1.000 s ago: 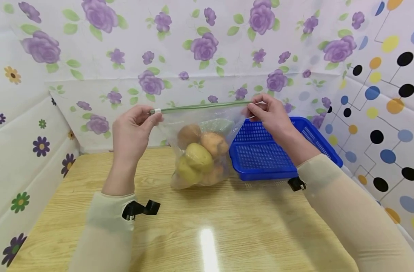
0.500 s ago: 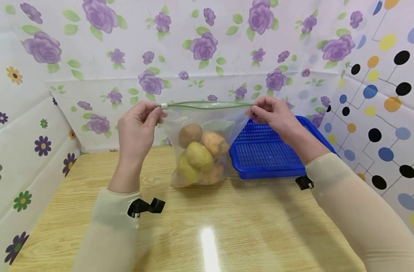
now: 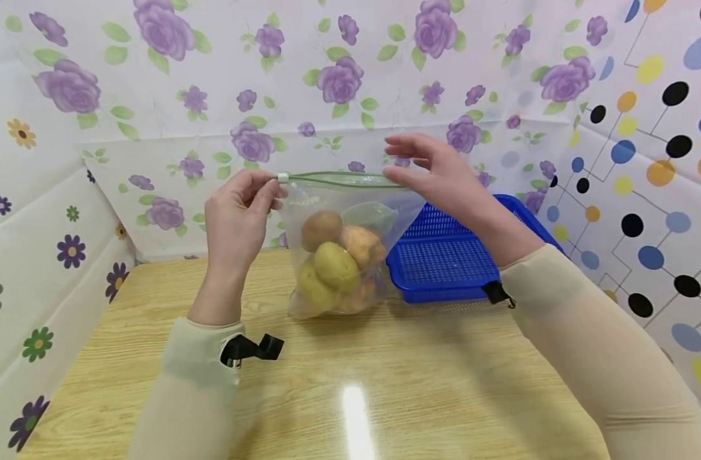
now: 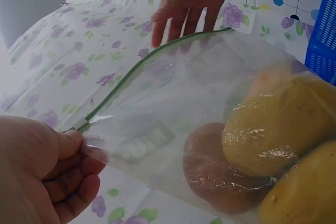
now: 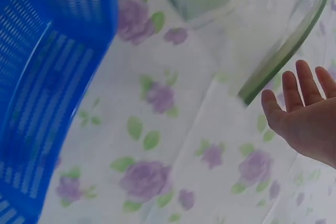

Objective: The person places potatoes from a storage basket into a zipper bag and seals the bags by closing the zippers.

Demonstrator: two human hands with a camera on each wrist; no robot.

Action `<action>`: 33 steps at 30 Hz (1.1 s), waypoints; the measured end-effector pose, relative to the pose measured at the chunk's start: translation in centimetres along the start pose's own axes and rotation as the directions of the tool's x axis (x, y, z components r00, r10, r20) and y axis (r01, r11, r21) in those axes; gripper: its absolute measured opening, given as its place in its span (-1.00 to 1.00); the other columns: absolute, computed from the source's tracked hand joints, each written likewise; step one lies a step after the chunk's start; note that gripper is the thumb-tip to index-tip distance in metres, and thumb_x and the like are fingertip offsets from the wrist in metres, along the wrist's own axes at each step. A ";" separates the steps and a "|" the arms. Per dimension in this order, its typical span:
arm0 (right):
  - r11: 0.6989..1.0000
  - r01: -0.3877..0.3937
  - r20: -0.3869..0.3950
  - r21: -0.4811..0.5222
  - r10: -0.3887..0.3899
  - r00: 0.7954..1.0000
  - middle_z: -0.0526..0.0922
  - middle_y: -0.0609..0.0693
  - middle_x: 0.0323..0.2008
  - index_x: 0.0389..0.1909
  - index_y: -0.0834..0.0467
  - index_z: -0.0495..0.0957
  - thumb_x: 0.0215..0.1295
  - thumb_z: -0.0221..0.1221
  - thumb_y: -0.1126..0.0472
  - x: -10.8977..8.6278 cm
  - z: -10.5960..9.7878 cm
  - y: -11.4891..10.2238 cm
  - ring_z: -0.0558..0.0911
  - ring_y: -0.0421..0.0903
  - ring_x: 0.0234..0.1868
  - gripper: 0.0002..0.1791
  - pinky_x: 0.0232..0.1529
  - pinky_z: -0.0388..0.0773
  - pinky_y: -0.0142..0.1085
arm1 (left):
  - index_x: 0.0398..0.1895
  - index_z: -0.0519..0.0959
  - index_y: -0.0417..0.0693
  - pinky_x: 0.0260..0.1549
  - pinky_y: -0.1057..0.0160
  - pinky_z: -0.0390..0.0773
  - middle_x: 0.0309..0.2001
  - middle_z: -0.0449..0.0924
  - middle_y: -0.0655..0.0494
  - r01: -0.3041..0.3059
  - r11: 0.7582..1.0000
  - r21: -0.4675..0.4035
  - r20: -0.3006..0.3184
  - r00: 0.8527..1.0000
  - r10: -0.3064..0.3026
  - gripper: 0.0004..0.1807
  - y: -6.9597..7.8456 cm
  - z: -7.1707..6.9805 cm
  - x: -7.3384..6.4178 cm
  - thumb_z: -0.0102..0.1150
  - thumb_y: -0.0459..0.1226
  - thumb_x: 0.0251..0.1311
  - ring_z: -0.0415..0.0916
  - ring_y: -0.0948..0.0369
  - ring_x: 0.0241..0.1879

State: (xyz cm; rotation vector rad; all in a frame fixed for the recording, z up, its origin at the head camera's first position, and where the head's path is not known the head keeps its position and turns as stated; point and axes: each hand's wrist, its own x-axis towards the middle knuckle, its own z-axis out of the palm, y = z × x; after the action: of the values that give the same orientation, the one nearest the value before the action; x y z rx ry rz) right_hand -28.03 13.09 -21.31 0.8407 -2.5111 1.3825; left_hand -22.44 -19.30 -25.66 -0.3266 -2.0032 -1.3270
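A clear zip bag point(image 3: 350, 198) with a green zip strip and a white slider point(image 3: 282, 178) stands upright on the table, its mouth partly parted. Inside sit several potatoes point(image 3: 337, 267), yellow ones in front, with a browner round one point(image 3: 321, 231) and an orange-tan lumpy one point(image 3: 363, 246) above. My left hand point(image 3: 238, 217) pinches the bag's top left corner beside the slider, thumb against fingers. My right hand point(image 3: 433, 169) is off the bag, fingers spread loosely close to the right end of the green strip; the right wrist view shows a gap between fingertips and strip.
Behind and right of the bag lies a blue perforated plastic basket point(image 3: 448, 262), under my right forearm. The wooden table point(image 3: 304, 383) ends at a flowered cloth wall point(image 3: 212, 96) at the back. A dotted cloth wall point(image 3: 632, 191) rises on the right.
My right hand has let go of the bag's right corner and moved up and left with fingers opened. My left hand shifted slightly right and keeps its pinch. The bag's mouth looks wider than a second ago.
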 end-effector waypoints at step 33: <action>0.979 0.147 0.197 -0.139 -0.118 0.973 0.78 -0.11 0.04 0.15 0.07 0.79 0.51 0.43 0.08 5.5 8.3 -7.1 0.68 -0.18 0.10 -0.70 0.21 0.58 -0.24 | -0.04 0.82 -0.22 -0.28 0.37 0.67 -0.16 0.82 0.02 -0.004 0.998 0.057 0.013 1.000 0.003 -0.82 0.2 0.2 0.0 0.37 -0.27 0.52 0.74 0.22 -0.37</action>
State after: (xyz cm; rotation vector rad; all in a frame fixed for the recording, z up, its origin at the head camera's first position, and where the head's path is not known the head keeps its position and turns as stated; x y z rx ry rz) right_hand -27.66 1.20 -18.69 1.1316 -2.6015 1.1001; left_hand -22.42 -19.02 -25.57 -0.3130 -2.0461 -1.2665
